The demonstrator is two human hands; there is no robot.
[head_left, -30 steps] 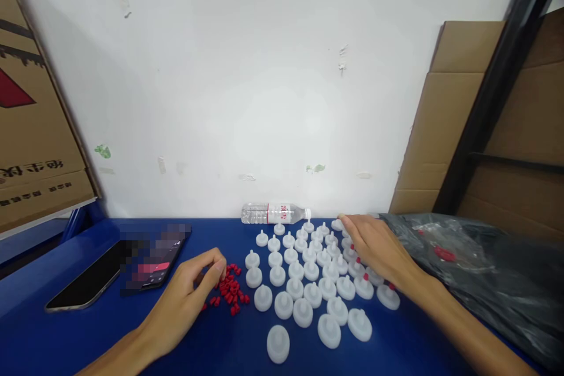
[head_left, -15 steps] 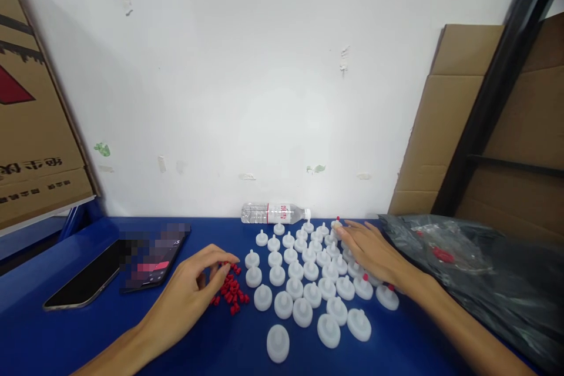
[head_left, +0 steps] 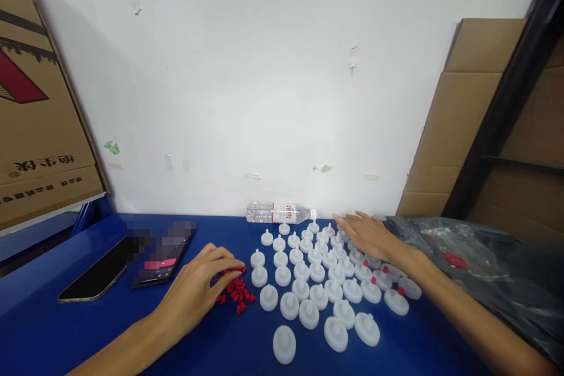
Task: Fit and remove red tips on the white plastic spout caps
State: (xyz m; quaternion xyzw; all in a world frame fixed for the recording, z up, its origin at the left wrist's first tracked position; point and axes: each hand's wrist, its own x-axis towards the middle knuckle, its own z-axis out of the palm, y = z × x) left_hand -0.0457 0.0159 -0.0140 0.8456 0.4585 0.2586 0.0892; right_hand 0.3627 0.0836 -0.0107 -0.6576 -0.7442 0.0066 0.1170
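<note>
Several white round lids with narrow nozzles (head_left: 309,314) stand in loose rows on the blue table, nozzles up. A few at the right carry small red tips (head_left: 400,291). Beside the rows lies a pile of small red caps (head_left: 238,291). My left hand (head_left: 209,276) is over this pile, its thumb and index finger pinched at a red cap (head_left: 243,269). At the back right, my right hand (head_left: 370,238) stretches palm down over the lids, its fingers extended with nothing visible in them. It hides some lids beneath it.
A clear plastic bottle (head_left: 279,213) lies on its side by the wall. Two phones, one black (head_left: 94,273) and one with a lit screen (head_left: 161,261), lie at the left. Dark plastic sheeting (head_left: 476,282) covers the right side. Cardboard (head_left: 467,111) leans behind it.
My left thumb and index finger have closed together at the red caps. My right hand has flattened and its fingers have straightened over the back lids. The view has shifted slightly.
</note>
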